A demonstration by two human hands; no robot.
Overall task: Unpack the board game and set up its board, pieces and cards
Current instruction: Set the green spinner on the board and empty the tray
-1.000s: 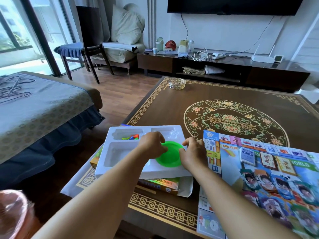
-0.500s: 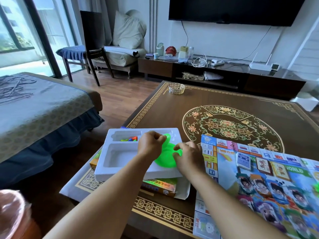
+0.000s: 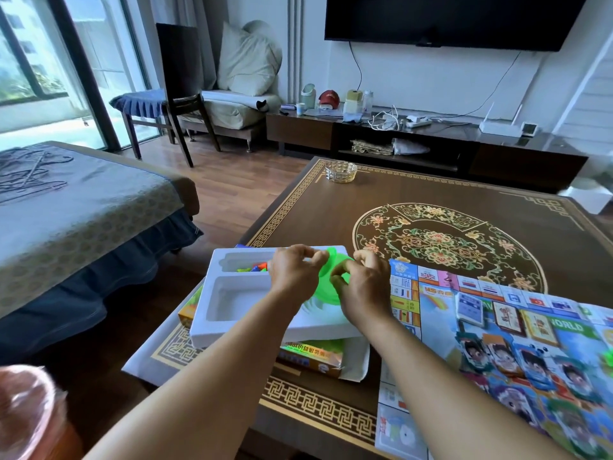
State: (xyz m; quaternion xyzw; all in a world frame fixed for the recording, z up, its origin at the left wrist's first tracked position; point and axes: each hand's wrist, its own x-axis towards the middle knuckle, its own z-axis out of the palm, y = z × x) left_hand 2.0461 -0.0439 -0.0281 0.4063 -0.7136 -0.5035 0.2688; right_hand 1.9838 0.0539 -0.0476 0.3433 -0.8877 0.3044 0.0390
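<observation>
A round green plastic disc [image 3: 326, 290] is tilted up on edge above the white moulded tray [image 3: 232, 303]. My left hand [image 3: 293, 272] pinches its upper left rim. My right hand [image 3: 361, 287] grips its right side with curled fingers. Small coloured pieces [image 3: 253, 267] lie in the tray's top left compartment. The tray rests on the game box [image 3: 311, 355]. To the right, the colourful game board [image 3: 497, 353] lies unfolded on the table, with card stacks [image 3: 506, 315] and character cards [image 3: 517, 361] on it.
The patterned brown table [image 3: 447, 240] holds a glass ashtray [image 3: 341, 172] at its far left corner. A bed [image 3: 66, 210] stands to the left, a chair [image 3: 180, 91] and a TV cabinet [image 3: 414, 141] beyond. A pink-wrapped object [image 3: 23, 413] shows at bottom left.
The green disc lay flat in the tray; both hands have lifted it and tipped it up on edge. The view has shifted slightly.
</observation>
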